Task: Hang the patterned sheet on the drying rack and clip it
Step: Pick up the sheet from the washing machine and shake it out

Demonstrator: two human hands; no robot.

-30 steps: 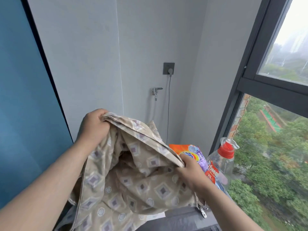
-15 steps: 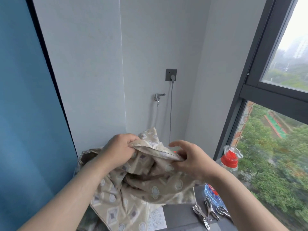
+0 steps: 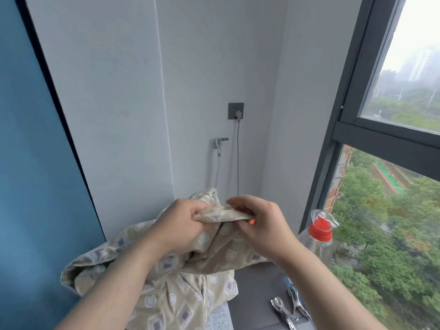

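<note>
Head camera view, looking into a corner: a big dark-framed window (image 3: 345,129) runs down the right side with trees outside, a pale grey wall (image 3: 114,91) fills the middle, and a blue panel (image 3: 28,163) takes up the left.

No drying rack is anywhere in shot, so I'd say the task is barely started.

The patterned sheet (image 3: 181,289), beige with little squares and circles, is bunched in a heap in front of the person. Its lower part spills onto the dark table (image 3: 257,282) and its top edge is lifted up between the hands.

The left hand (image 3: 181,225) has its fingers curled tight around that edge. The right hand (image 3: 262,225) is just beside it, fingers over the same hem and thumb underneath. That looks like a light pinch, though it's a bit blurry there. My guess is they're feeling along the hem for a corner so it can be spread out.

A clear bottle (image 3: 319,236) with a red cap stands by the window. A few metal clips (image 3: 283,310) lie on the table near the bottom edge, untouched. A wall socket (image 3: 235,110) with a cable plugged in and a small tap (image 3: 219,142) sit on the wall behind.

So what's left is unbunching it, getting it over the rack, and all of the clipping.
</note>
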